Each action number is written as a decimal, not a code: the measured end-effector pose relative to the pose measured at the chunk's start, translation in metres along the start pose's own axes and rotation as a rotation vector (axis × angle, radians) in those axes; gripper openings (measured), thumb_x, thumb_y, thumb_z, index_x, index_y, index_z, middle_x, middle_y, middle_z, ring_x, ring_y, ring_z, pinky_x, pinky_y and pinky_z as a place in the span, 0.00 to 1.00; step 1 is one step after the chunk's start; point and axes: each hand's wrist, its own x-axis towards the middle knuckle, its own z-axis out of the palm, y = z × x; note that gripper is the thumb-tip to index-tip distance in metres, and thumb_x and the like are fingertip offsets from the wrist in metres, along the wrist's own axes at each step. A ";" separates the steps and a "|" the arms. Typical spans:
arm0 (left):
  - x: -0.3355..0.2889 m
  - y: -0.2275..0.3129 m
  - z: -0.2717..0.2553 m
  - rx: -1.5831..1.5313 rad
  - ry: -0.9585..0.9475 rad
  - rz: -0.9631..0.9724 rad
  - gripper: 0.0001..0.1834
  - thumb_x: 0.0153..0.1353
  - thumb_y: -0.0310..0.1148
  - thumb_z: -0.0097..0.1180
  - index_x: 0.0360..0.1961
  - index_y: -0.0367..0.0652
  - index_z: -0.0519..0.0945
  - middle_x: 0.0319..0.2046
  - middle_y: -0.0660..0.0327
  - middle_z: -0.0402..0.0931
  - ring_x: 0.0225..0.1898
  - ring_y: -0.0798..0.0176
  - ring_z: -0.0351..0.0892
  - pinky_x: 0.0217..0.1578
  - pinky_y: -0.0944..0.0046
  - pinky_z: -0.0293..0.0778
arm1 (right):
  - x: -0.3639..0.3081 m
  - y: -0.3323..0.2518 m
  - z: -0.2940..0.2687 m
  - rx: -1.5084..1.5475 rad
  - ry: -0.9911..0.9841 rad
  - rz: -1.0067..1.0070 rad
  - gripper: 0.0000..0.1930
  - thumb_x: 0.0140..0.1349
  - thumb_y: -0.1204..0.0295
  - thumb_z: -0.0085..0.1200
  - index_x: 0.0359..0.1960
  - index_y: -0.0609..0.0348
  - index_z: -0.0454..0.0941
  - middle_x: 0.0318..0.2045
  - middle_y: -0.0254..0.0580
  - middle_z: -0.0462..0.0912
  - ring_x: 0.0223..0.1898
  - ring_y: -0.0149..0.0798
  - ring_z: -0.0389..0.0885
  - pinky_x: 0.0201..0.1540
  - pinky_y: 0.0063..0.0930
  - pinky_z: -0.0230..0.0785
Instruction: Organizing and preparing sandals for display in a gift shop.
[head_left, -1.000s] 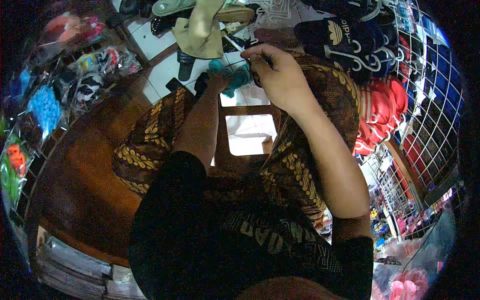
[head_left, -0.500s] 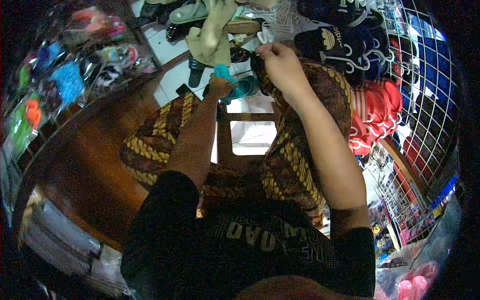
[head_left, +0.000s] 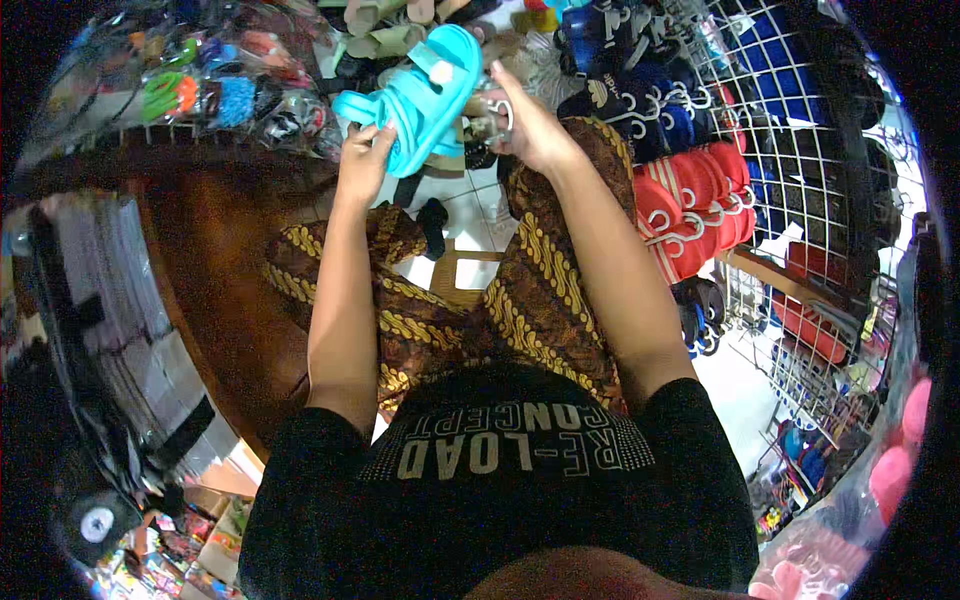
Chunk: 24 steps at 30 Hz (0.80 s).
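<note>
In my left hand (head_left: 365,160) is a pair of turquoise sandals (head_left: 432,105), lifted above the floor with one sole tilted up. My fingers close round the strap side, and a small white patch shows on the upper sandal. Just to the right, my right hand (head_left: 530,130) has its thumb up and its fingers curled, partly smeared by motion. A white hook-shaped hanger (head_left: 505,112) shows at those fingers. The hook is close to the sandals; whether it touches them I cannot tell.
Red striped sandals (head_left: 700,210) on white hooks hang at the right, near a white wire rack (head_left: 790,90). Dark blue sandals (head_left: 650,110) lie beyond my right hand. A brown wooden surface (head_left: 215,270) curves along the left, beside bagged footwear (head_left: 235,100).
My left hand has raised the turquoise sandals and turned them more into view. The white hook now shows at my right hand. The whole view has shifted.
</note>
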 end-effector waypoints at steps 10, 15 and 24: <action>-0.136 0.055 0.015 -0.001 -0.027 0.315 0.18 0.61 0.32 0.63 0.52 0.41 0.81 0.56 0.52 0.71 0.59 0.60 0.67 0.60 0.61 0.61 | -0.126 0.058 0.043 0.607 -0.099 -0.204 0.23 0.65 0.52 0.46 0.55 0.52 0.71 0.49 0.38 0.80 0.54 0.39 0.77 0.60 0.42 0.63; -0.154 0.076 0.006 -0.682 -0.349 0.427 0.19 0.56 0.40 0.52 0.25 0.32 0.84 0.65 0.40 0.61 0.61 0.48 0.68 0.60 0.55 0.63 | -0.117 0.066 0.018 0.820 -0.358 -0.145 0.24 0.61 0.55 0.47 0.52 0.59 0.73 0.43 0.47 0.83 0.44 0.46 0.82 0.53 0.44 0.73; -0.154 0.055 0.006 -0.997 -0.231 -0.323 0.30 0.58 0.40 0.54 0.58 0.33 0.67 0.49 0.48 0.76 0.46 0.56 0.80 0.52 0.57 0.76 | -0.115 0.079 -0.014 0.406 -0.458 -0.173 0.28 0.56 0.65 0.54 0.59 0.61 0.67 0.49 0.48 0.79 0.48 0.45 0.80 0.54 0.41 0.73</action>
